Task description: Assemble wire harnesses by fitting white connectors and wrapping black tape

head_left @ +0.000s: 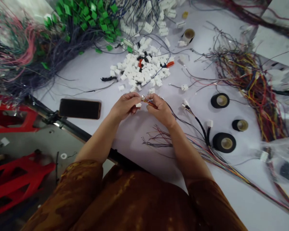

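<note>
The left hand [125, 106] and the right hand [161, 110] meet just above the white surface [86, 72], fingers curled inward in a close pinch. Between them they hold a short bundle of thin orange-brown wires [149, 102], with a small white plastic connector [138, 105] at the left hand's fingertips; any marking on it is too small to read. Just ahead lies a heap of white connector housings [137, 72], matte and boxy, mixed with a few black and orange pieces. Green connectors [86, 21] sit farther back, among tangled dark wires. To the right, rolls of black tape [220, 100] with pale cores lie flat near a loose mass of multicoloured wires [245, 80]. A dark smartphone [80, 108] rests flat left of the hands, beside the surface's edge.
</note>
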Motion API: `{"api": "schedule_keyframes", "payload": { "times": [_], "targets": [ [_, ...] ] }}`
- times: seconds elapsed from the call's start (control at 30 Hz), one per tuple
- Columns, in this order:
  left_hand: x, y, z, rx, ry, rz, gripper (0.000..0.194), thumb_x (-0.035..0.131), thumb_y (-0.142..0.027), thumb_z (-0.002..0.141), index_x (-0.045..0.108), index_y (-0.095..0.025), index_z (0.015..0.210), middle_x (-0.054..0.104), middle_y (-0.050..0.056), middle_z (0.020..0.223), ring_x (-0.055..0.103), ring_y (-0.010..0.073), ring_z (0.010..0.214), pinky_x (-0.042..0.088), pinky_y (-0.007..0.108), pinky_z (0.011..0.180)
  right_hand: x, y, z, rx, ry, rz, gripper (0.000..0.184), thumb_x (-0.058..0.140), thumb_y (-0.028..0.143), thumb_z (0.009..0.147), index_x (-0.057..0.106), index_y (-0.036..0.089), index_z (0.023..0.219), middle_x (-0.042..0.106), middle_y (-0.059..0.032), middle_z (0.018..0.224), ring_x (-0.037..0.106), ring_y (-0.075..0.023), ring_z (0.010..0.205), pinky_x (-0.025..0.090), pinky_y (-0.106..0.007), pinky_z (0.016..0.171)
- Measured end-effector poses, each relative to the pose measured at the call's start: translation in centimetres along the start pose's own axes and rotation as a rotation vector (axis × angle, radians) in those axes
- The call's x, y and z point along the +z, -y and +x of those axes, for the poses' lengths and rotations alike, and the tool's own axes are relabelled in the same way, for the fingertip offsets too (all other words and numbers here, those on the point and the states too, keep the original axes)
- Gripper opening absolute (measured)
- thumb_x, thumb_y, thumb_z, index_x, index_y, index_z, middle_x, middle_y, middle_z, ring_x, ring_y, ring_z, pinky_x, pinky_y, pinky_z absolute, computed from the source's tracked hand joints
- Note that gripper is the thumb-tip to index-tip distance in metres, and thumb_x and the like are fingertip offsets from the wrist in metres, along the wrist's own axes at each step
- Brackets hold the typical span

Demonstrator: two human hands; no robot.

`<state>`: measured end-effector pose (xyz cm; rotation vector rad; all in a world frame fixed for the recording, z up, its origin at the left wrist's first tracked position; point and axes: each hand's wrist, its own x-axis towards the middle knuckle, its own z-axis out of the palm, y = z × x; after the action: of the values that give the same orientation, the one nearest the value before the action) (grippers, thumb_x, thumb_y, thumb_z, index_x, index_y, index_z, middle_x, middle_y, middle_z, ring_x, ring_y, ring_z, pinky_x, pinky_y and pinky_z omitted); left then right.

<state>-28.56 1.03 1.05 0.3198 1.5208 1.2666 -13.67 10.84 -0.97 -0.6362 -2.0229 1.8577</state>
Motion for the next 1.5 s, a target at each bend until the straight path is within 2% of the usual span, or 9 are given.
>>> {"api": "schedule_keyframes", "payload": {
  "times": [0.1, 0.23, 0.33, 0.4, 0.5, 0.6, 0.87, 1.17, 1.5],
  "targets": [
    [-0.2, -0.4, -0.3, -0.037, 0.043, 0.020, 0.010, 0.062, -0.021, 0.080, 0.056, -0.019, 0.072, 0.053, -0.005, 0.052, 0.039, 0.0034, 0.033, 0.025, 0.017, 0.036, 0.2, 0.0, -0.1, -0.018, -0.021, 0.062, 0.011, 0.056, 0.031, 0.087, 0.053, 0.021, 0.089, 0.044, 0.0039, 0.074, 0.038, -0.0099, 0.067, 0.033, -0.025, 0.064],
    [0.2, -0.1, -0.3, -0.118, 0.074, -0.038, 0.013, 0.057, -0.020, 0.083, 0.053, -0.018, 0.071, 0.049, -0.005, 0.052, 0.037, 0.0032, 0.034, 0.023, 0.017, 0.037, 1.0, -0.5, -0.2, -0.020, -0.160, 0.162, 0.029, 0.057, 0.039, 0.092, 0.042, 0.022, 0.074, 0.035, 0.0042, 0.068, 0.033, -0.0097, 0.063, 0.030, -0.025, 0.058],
    [0.6, 0.3, 0.0, -0.114, 0.088, -0.101, 0.011, 0.061, -0.023, 0.082, 0.055, -0.019, 0.074, 0.053, -0.005, 0.058, 0.039, 0.0031, 0.036, 0.026, 0.017, 0.038, 1.3, -0.8, 0.0, 0.006, -0.238, 0.315, 0.028, 0.055, 0.042, 0.093, 0.043, 0.023, 0.077, 0.032, 0.0060, 0.064, 0.028, -0.0089, 0.056, 0.025, -0.026, 0.052],
    [0.8, 0.6, 0.0, -0.077, 0.055, -0.142, 0.015, 0.065, -0.026, 0.079, 0.054, -0.019, 0.072, 0.055, -0.004, 0.060, 0.038, 0.0030, 0.036, 0.026, 0.018, 0.037, 1.3, -0.7, 0.0, 0.031, -0.239, 0.377, 0.024, 0.055, 0.043, 0.092, 0.046, 0.023, 0.082, 0.031, 0.0068, 0.063, 0.026, -0.0086, 0.053, 0.023, -0.026, 0.050],
    [1.0, 0.8, 0.1, -0.011, 0.005, -0.195, 0.025, 0.072, -0.031, 0.074, 0.051, -0.019, 0.065, 0.053, -0.004, 0.055, 0.037, 0.0036, 0.035, 0.027, 0.017, 0.035, 1.0, -0.4, 0.0, 0.039, -0.207, 0.283, 0.025, 0.064, 0.038, 0.086, 0.047, 0.022, 0.076, 0.034, 0.0057, 0.066, 0.029, -0.0085, 0.058, 0.025, -0.025, 0.053],
    [1.0, 1.1, 0.1, 0.044, 0.044, -0.198, 0.028, 0.075, -0.034, 0.072, 0.052, -0.020, 0.066, 0.052, -0.004, 0.053, 0.040, 0.0049, 0.036, 0.030, 0.018, 0.035, 0.9, 0.1, -0.1, 0.043, -0.211, 0.194, 0.028, 0.065, 0.036, 0.082, 0.046, 0.021, 0.070, 0.035, 0.0045, 0.068, 0.033, -0.0092, 0.064, 0.029, -0.025, 0.057],
    [0.7, 1.7, 0.3, 0.172, 0.095, -0.170, 0.033, 0.080, -0.047, 0.075, 0.062, -0.020, 0.077, 0.059, -0.002, 0.062, 0.048, 0.0059, 0.041, 0.038, 0.018, 0.039, 1.0, 0.3, -0.1, 0.105, -0.267, 0.341, 0.025, 0.067, 0.040, 0.078, 0.051, 0.021, 0.075, 0.040, 0.0039, 0.069, 0.036, -0.0094, 0.065, 0.031, -0.024, 0.057],
    [1.4, 2.6, 0.6, 0.348, -0.039, -0.160, 0.045, 0.076, -0.063, 0.074, 0.063, -0.020, 0.075, 0.056, -0.006, 0.054, 0.045, 0.0043, 0.036, 0.034, 0.017, 0.034, 1.1, 0.5, -0.7, 0.005, -0.194, 0.237, 0.027, 0.064, 0.035, 0.082, 0.048, 0.020, 0.066, 0.038, 0.0038, 0.067, 0.033, -0.0098, 0.065, 0.030, -0.027, 0.062],
    [2.2, 2.9, 0.3, 0.473, -0.148, -0.063, 0.046, 0.076, -0.062, 0.075, 0.057, -0.020, 0.072, 0.057, -0.006, 0.055, 0.050, 0.0054, 0.040, 0.042, 0.018, 0.040, 1.1, 0.4, -0.5, 0.063, -0.233, 0.244, 0.037, 0.065, 0.035, 0.081, 0.037, 0.021, 0.062, 0.032, 0.0045, 0.063, 0.028, -0.0092, 0.062, 0.027, -0.026, 0.057]
  ]
}}
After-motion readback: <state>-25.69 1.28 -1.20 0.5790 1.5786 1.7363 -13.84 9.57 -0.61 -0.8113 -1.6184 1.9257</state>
